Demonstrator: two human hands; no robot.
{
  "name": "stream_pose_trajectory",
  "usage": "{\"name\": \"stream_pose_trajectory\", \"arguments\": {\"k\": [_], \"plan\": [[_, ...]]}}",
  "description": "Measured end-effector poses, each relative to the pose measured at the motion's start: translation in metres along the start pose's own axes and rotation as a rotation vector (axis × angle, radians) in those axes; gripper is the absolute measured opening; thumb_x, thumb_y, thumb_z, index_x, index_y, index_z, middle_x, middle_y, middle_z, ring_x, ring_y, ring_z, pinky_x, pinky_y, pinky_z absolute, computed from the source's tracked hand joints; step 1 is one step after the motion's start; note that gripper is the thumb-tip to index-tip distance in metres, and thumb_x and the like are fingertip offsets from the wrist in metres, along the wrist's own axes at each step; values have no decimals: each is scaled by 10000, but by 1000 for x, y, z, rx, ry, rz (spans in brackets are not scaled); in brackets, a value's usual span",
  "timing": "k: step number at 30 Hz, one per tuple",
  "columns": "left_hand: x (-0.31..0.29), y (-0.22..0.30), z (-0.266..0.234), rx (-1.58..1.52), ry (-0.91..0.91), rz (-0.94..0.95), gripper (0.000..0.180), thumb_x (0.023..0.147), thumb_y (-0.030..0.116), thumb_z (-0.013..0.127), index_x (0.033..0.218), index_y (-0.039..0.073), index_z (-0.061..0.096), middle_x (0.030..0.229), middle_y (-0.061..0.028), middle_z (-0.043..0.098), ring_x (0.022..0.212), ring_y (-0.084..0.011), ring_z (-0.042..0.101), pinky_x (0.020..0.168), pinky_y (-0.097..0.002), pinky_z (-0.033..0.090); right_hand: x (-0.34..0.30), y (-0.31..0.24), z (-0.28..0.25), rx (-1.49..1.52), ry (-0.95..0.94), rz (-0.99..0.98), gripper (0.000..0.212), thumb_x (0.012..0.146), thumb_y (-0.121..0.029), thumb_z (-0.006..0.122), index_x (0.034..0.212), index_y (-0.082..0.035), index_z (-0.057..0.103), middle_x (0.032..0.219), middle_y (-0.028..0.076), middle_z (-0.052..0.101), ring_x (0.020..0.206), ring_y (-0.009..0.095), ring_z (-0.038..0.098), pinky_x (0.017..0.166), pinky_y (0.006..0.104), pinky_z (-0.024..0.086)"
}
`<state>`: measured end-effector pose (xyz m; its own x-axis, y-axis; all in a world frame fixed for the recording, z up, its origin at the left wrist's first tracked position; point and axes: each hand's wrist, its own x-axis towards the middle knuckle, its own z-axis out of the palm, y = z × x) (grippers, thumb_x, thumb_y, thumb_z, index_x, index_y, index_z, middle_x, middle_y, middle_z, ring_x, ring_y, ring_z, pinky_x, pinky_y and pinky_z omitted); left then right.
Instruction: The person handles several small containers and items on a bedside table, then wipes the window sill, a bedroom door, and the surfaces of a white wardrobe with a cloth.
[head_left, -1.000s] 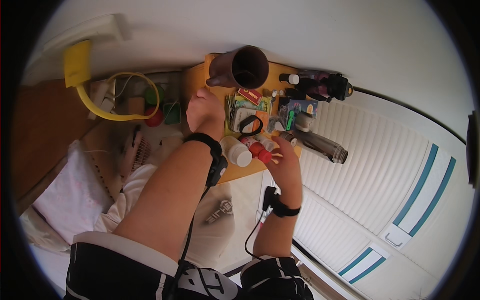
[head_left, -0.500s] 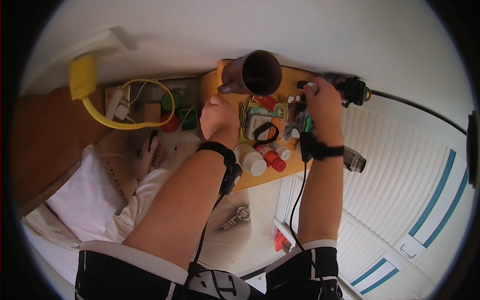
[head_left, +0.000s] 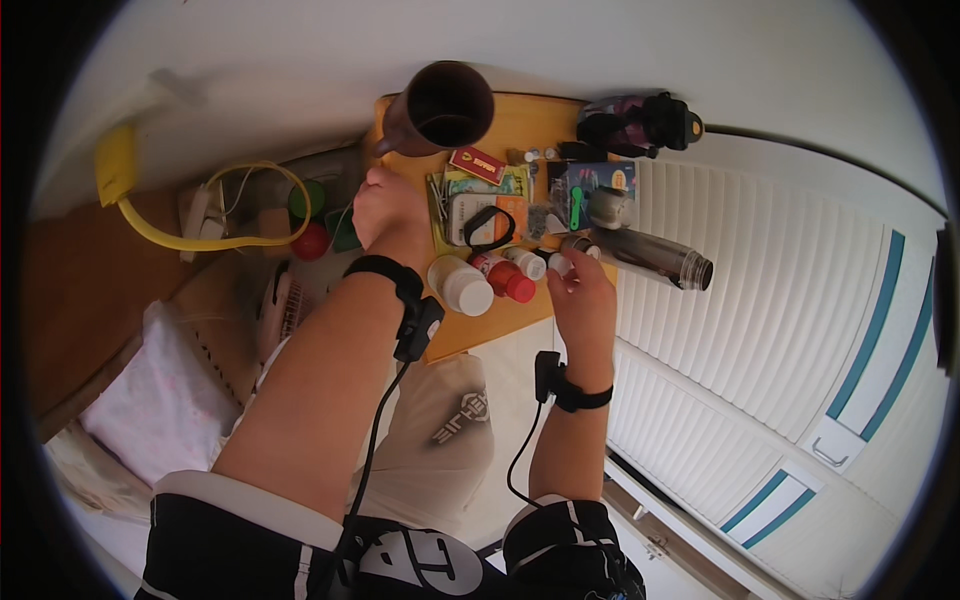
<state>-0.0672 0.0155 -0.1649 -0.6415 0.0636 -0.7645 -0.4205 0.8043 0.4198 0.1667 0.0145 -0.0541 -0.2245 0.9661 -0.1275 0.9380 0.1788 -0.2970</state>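
Observation:
My left hand (head_left: 388, 208) is closed in a fist just below the handle of a dark brown mug (head_left: 395, 125). What the fist holds, if anything, is hidden. At the near right of the wooden tabletop (head_left: 520, 325), my right hand (head_left: 582, 290) pinches a small white round thing (head_left: 559, 263), which its fingertips partly cover. Beside those fingers stand a small white bottle (head_left: 526, 263) and a red bottle (head_left: 515, 284). A larger white bottle (head_left: 465, 291) is left of them. Just beyond the right hand lies a metallic flask (head_left: 655, 258), its threaded mouth uncovered.
Behind the bottles are a black wristband (head_left: 490, 228), a red packet (head_left: 477, 164) and a round silvery lid (head_left: 610, 208). A dark purple bottle (head_left: 640, 122) stands at the far right. A yellow strap-like cable (head_left: 200, 242) loops at left; a white louvred door (head_left: 730, 280) is at right.
My right hand has drawn back from the far right of the table to the near edge. The view has shifted; my left fist remains near the mug's handle.

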Motion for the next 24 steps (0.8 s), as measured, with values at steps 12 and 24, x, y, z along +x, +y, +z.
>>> {"name": "stream_pose_trajectory", "arguments": {"k": [12,24], "plan": [[43,-41,-28,-444,-403,512,442,985,371,478,1058,-30,649,1014,-193,691,908,-323,656,828,-410,503,-98,6,36,552,221,321,354,858,-88,716,1195,-12,637,1070,152,690,785,274,668,725,374,549],[-87,65,-22,1271,-209,1795,211,872,36,603,1079,-8,606,1092,-223,656,967,-402,673,824,-458,569,-267,-26,229,916,-182,469,279,867,-210,702,1082,-34,674,921,139,707,834,326,685,759,407,541]]}}
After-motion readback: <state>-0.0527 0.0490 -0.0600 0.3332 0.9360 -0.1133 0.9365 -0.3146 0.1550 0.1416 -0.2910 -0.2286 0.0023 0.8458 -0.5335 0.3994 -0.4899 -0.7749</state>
